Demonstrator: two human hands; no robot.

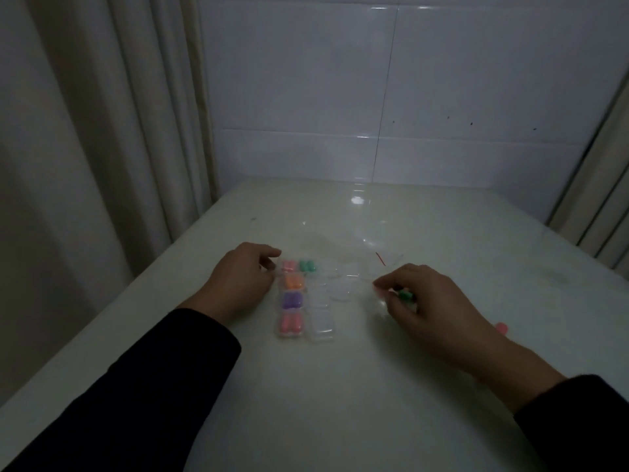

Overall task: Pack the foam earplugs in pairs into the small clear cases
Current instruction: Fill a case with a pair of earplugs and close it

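On the white table (340,386), a column of clear cases (291,303) holds pink, purple and orange earplug pairs. Right of it, the right hand (432,301) pinches a green earplug (405,295). At the column's far end, the left hand (245,279) has its fingers curled on a pink-filled case (287,266), beside a green pair (307,266).

On the worktop (340,386), a column of cases (291,301) is seen filled with pink, orange and purple earplugs, with empty cases (321,320) beside it. The far case is touched by the left hand (243,279); a green earplug (405,295) is pinched by the right hand (432,301).
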